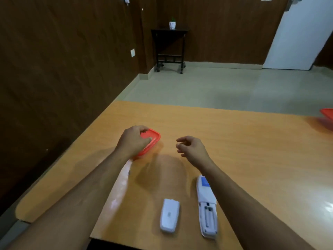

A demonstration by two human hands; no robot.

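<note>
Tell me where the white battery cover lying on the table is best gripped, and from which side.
Probably best: pinch the battery cover across its two long edges, coming straight down from above. It lies flat on the table and is narrow, with both long sides free; the remote lies apart to its right.

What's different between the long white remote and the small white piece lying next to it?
The remote is long and narrow; the small piece is much shorter. The remote shows an open battery bay and a blue label; the small piece has neither. Both are white and lie flat on the table.
</note>
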